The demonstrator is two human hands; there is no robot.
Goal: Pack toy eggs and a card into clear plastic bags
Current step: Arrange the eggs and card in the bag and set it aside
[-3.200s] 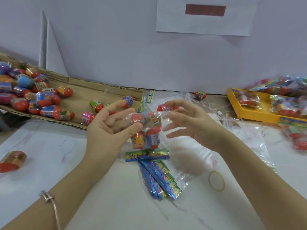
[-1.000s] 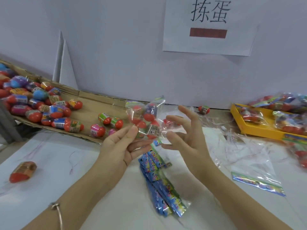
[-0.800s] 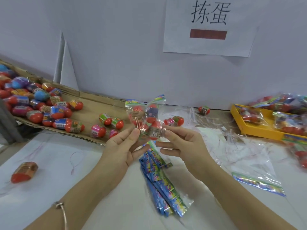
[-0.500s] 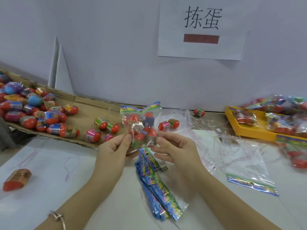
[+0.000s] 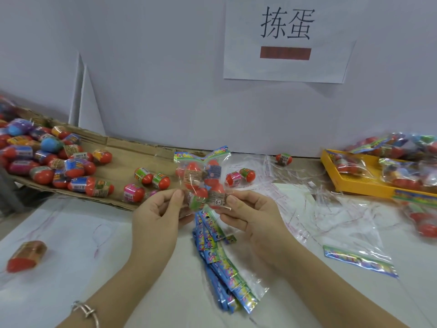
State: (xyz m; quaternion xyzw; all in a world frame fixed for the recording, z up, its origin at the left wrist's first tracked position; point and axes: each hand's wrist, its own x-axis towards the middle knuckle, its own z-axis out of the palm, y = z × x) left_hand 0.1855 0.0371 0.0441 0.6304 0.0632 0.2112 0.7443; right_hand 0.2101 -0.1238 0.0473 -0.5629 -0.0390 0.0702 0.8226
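You hold the clear plastic bag of red toy eggs (image 5: 203, 177) upright between both hands, above the white table (image 5: 71, 280).
The loose-egg heap (image 5: 47, 162) on the brown cardboard sheet (image 5: 127, 150) runs off the left edge; the bag's bottom hides behind your fingers; filled bags (image 5: 402, 166) in the yellow plastic tray (image 5: 359, 189) blur; your left hand (image 5: 156, 216) pinches the bag's lower left corner, your right hand (image 5: 250, 216) the lower right; blue printed cards (image 5: 217, 252) lie beneath.

Hands: I am working bare-handed, left hand (image 5: 153, 216) and right hand (image 5: 255, 221), with nails (image 5: 233, 200) trimmed short.
Left wrist: I am wearing a thin silver-coloured bracelet (image 5: 86, 312), a narrow band with a small crossed knot.
Forearms: I am showing the left forearm (image 5: 118, 285) and right forearm (image 5: 331, 287) bare.
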